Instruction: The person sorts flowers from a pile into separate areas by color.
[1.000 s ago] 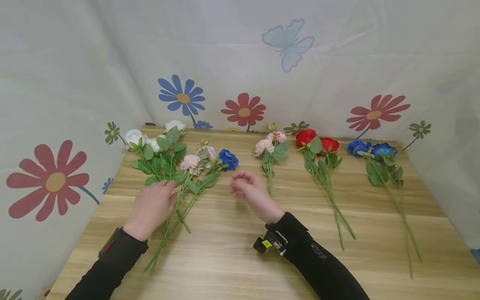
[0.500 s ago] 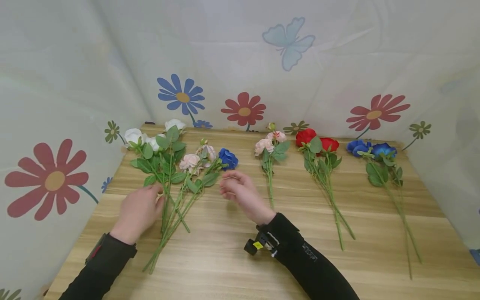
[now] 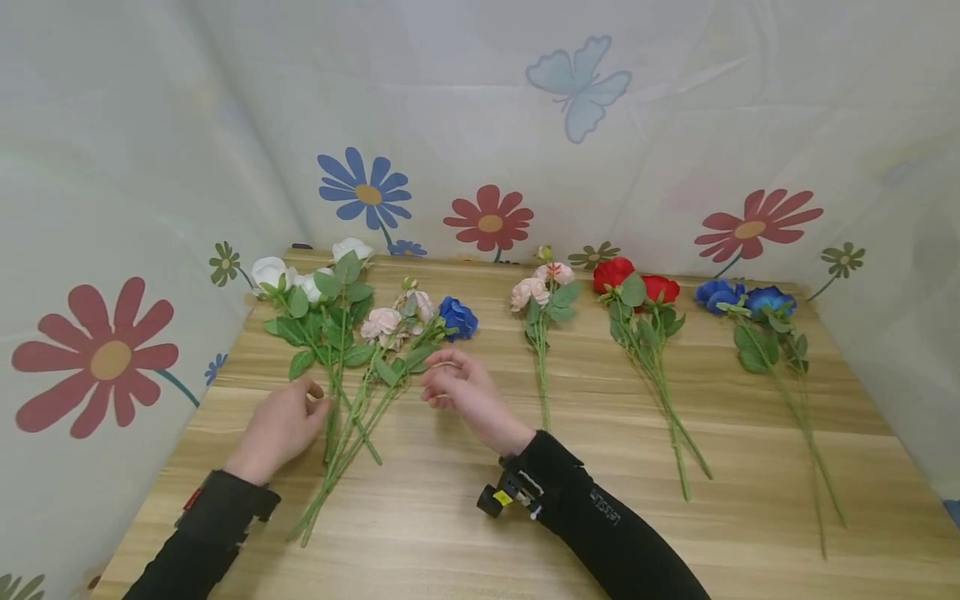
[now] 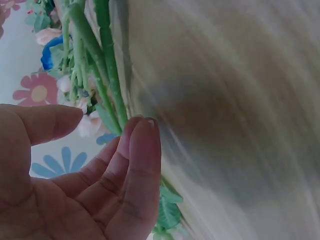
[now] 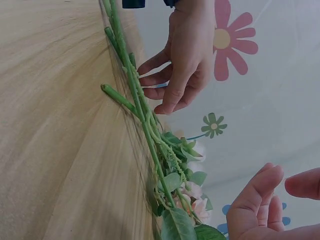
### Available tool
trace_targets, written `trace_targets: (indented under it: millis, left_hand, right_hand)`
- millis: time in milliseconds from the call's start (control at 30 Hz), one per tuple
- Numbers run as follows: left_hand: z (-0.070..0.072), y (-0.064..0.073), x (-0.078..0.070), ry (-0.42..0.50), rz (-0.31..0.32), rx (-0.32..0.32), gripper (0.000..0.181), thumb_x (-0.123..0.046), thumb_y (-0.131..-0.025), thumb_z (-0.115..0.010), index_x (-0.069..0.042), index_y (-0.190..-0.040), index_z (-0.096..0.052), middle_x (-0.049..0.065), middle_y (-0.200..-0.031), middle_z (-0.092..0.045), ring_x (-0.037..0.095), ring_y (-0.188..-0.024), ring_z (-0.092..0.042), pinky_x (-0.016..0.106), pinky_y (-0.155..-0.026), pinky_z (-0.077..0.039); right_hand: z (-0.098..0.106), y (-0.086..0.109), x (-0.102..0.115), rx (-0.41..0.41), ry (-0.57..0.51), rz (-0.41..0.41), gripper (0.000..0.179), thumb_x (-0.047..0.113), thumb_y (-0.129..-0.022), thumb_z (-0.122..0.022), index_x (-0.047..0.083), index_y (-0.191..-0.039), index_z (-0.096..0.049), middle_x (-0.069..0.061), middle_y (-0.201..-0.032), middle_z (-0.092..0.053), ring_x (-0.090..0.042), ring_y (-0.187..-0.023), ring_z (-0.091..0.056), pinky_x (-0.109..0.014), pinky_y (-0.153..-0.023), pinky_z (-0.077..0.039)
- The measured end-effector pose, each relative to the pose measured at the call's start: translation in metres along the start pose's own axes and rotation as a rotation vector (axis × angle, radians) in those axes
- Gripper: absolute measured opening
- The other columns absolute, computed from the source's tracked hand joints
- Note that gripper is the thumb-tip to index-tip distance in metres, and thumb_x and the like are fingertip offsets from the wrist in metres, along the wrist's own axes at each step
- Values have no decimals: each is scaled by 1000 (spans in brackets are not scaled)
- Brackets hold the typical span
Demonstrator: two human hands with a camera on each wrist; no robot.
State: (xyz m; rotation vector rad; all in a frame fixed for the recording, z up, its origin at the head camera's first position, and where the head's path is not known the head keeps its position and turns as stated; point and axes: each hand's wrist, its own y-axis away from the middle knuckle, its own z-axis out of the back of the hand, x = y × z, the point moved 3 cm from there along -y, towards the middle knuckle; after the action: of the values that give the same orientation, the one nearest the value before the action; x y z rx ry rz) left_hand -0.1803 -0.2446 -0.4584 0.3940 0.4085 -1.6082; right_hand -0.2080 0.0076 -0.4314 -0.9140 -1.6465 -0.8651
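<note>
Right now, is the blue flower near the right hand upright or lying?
Lying: the blue flower has its stem stretched along the table.

In the head view, the bottom edge cuts off the left sleeve (image 3: 202,537), the right sleeve (image 3: 622,533) and the near part of the bench (image 3: 420,533). Lettering (image 3: 604,506) on the right sleeve is too small to read reliably. A dark object (image 3: 302,247) at the far left corner is too small to identify. The left wrist view crops the left hand (image 4: 75,197) at the left and bottom, crops the green stems (image 4: 92,42) at the top, and blurs the bench surface. The right wrist view crops the right hand (image 5: 255,217) at the right and bottom.
</note>
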Motion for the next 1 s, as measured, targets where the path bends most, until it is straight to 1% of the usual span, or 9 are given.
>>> trace_targets:
  millis: [33,133,267,467,633,767,867,933,1000]
  left_hand:
    - [-1,0,0,0,4,8,31,-23,-96,-54,6,-106,-57,15,-82,-67,17,-57,-56,34,-52,-45]
    - [-4,-1,-1,-24,8,33,33,-28,-95,-55,4,-101,-59,10,-71,-63,17,-57,-54,34,-51,-43]
    - [-7,-1,-4,-66,13,67,31,-31,-93,-58,0,-93,-62,3,-60,-53,16,-51,-46,31,-47,-37]
    - [-10,-1,-5,-120,32,62,24,-26,-89,-63,-4,-82,-58,5,-65,-54,18,-52,-46,31,-45,-36]
    - [-13,-2,-6,-122,50,63,27,-28,-88,-63,-9,-71,-52,2,-57,-45,17,-47,-40,28,-42,-28]
    - [-13,-3,-7,-135,44,62,36,-25,-88,-60,-13,-60,-42,-2,-52,-31,13,-43,-30,25,-42,-21]
    - [-11,-2,-7,-133,38,64,40,-22,-89,-57,-15,-57,-35,-4,-51,-25,12,-43,-25,25,-43,-19]
    - [-9,-2,-7,-120,36,67,39,-20,-89,-56,-14,-57,-36,-4,-50,-25,12,-43,-26,25,-43,-20]
    - [-7,-2,-6,-101,35,70,35,-19,-89,-56,-13,-58,-42,-3,-50,-29,13,-43,-30,25,-43,-22]
  right_hand:
    - [0,0,0,3,7,-1,29,-1,-91,-47,-2,-120,-46,-4,-92,-59,-15,-81,-58,-31,-77,-49]
    - [0,0,-2,12,19,8,28,0,-92,-46,-1,-119,-47,-4,-91,-59,-15,-81,-58,-33,-79,-49]
    - [1,1,-3,15,33,6,28,0,-91,-46,-1,-119,-47,-5,-92,-60,-16,-81,-58,-35,-82,-50]
    - [1,2,-5,18,41,-15,32,-2,-89,-47,-4,-121,-46,-5,-93,-60,-17,-83,-59,-42,-87,-49]
    - [0,3,-3,22,42,-20,34,-3,-87,-46,-7,-121,-44,-7,-94,-59,-17,-82,-58,-38,-84,-49]
    - [1,2,-5,22,45,-25,31,-4,-87,-46,-6,-119,-46,-7,-93,-59,-16,-80,-58,-36,-82,-49]
    - [2,2,-6,22,48,-25,32,-3,-88,-46,-7,-120,-45,-7,-93,-59,-15,-80,-58,-37,-83,-49]
    - [2,2,-6,20,49,-26,33,-3,-88,-46,-8,-121,-44,-8,-94,-59,-15,-80,-58,-38,-84,-49]
    - [3,2,-5,15,47,-28,33,-3,-88,-46,-8,-121,-44,-9,-94,-59,-15,-80,-58,-39,-85,-49]
